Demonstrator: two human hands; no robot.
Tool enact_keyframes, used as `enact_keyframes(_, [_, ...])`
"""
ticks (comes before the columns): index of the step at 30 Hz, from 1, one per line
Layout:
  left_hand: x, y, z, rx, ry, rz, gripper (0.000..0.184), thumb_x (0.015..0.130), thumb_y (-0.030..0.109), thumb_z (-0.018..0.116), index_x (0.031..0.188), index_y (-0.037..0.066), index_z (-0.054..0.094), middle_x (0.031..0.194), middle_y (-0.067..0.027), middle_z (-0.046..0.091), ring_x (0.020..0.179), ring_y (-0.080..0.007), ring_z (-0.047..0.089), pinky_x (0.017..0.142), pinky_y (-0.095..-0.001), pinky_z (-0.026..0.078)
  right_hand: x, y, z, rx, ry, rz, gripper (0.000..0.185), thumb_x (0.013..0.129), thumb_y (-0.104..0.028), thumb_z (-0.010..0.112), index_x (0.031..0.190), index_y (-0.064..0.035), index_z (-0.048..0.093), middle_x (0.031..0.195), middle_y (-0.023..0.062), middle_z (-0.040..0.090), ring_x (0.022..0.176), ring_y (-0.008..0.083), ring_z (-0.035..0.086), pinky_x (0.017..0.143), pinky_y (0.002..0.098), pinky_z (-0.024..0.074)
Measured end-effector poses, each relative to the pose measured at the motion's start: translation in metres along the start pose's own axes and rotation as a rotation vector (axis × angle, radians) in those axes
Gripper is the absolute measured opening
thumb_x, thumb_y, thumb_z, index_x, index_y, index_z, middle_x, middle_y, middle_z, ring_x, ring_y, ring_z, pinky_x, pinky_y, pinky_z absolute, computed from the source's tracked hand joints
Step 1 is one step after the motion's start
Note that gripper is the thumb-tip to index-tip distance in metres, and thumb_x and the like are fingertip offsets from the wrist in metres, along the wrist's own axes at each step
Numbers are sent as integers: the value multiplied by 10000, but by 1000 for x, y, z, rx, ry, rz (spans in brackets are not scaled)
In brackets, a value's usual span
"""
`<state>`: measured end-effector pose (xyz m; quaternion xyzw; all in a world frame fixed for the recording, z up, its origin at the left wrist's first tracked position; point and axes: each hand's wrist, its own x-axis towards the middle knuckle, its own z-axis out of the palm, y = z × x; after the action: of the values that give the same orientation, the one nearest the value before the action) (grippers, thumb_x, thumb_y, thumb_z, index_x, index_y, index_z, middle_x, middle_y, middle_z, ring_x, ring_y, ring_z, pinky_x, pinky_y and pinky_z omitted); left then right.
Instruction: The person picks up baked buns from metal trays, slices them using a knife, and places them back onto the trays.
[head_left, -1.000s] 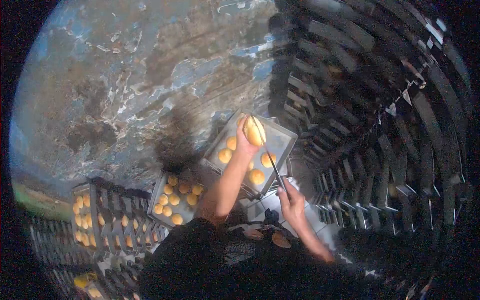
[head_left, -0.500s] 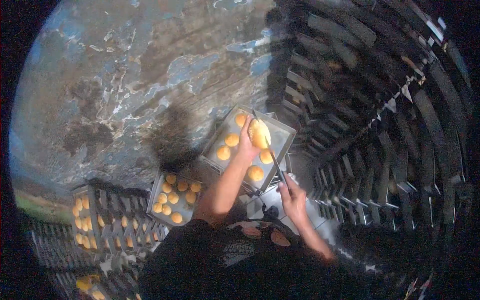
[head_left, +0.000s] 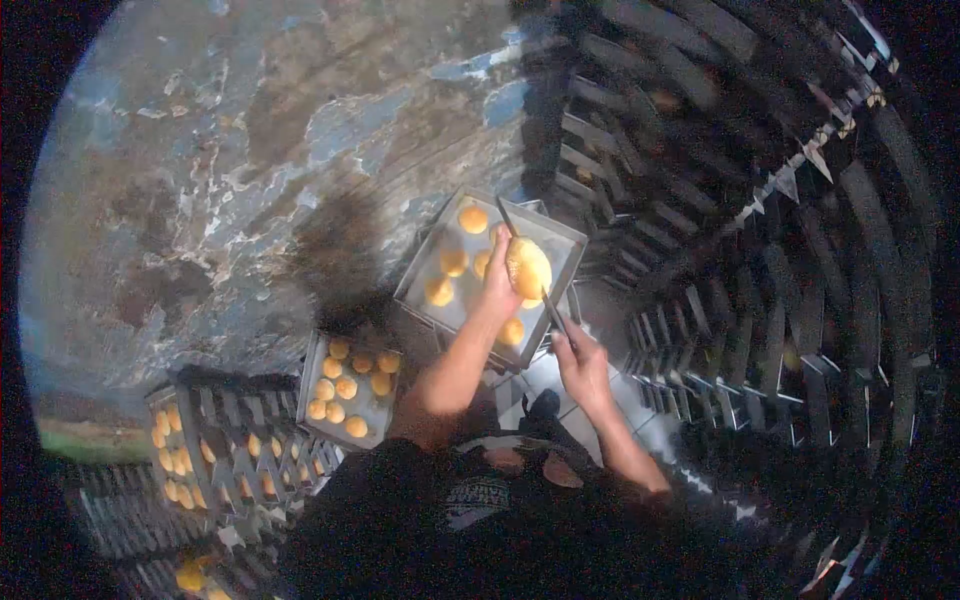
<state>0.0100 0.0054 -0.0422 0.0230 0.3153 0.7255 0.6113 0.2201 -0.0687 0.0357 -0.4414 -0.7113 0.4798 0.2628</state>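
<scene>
My left hand (head_left: 502, 278) is closed round a golden bread roll (head_left: 530, 268), held above a metal baking tray (head_left: 428, 262). In my right hand (head_left: 584, 366) is a long knife (head_left: 553, 309), gripped by its dark handle. The blade crosses the roll, with its tip showing beyond the far side. Whether it runs inside or behind the roll I cannot tell. Several other rolls lie spaced out on the tray, among them one near its far corner (head_left: 473, 220) and one at the near side (head_left: 511, 331).
A second tray of rolls (head_left: 311, 396) stands lower left. Beyond it, a dark slatted rack (head_left: 232, 415) has more rolls beside and behind it. Dark slatted racks (head_left: 700, 330) line the right. A worn, peeling surface (head_left: 270, 170) fills the upper left; pale floor tiles (head_left: 590, 425) show below.
The knife has slid forward along the roll: more of its tip sticks out beyond, and my right hand is nearer the roll. The view has shifted slightly.
</scene>
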Motion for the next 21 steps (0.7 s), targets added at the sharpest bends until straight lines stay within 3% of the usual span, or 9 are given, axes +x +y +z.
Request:
enact_keyframes(3, [14,-3,-5,-57,38,2,652,858,755,560,1008,123,626,790,-25,654,727,-177,657,655,-371,566,21,13,4,62,-59,120,403,1008,-182,547,1362,10,556,1060,265,695,1017,272,708,857,385,524])
enact_keyframes(9, [24,10,-22,14,25,-56,648,886,757,511,1006,131,624,830,-28,660,765,-182,665,683,-386,568,-19,25,-4,49,-51,156,406,1029,-227,534,1356,12,565,1148,238,700,1060,235,686,904,369,518])
enact_keyframes(11, [25,-12,-17,18,113,-44,635,903,742,497,996,130,635,832,-24,664,784,-184,669,716,-379,568,6,41,3,11,-80,266,407,1026,-230,544,1363,-4,568,1133,233,708,1039,204,683,882,362,522])
enact_keyframes(13, [29,-28,-23,-24,100,-100,623,907,731,503,981,130,648,848,-23,676,792,-182,670,749,-380,567,42,50,16,57,18,113,414,1017,-243,561,1367,-23,586,828,110,704,791,128,640,750,312,519])
enact_keyframes(15, [47,-38,-45,-81,45,-150,622,907,726,508,971,126,657,873,-28,689,815,-196,682,772,-391,575,55,61,19,88,-27,177,422,1016,-255,566,1378,-39,581,827,111,711,799,121,637,756,307,519])
enact_keyframes(21, [85,-50,-78,-58,236,-175,665,904,742,488,1017,110,662,919,-53,708,870,-229,701,801,-393,581,17,126,22,98,-25,226,425,1020,-278,573,1376,-46,583,913,70,708,784,104,604,748,277,499])
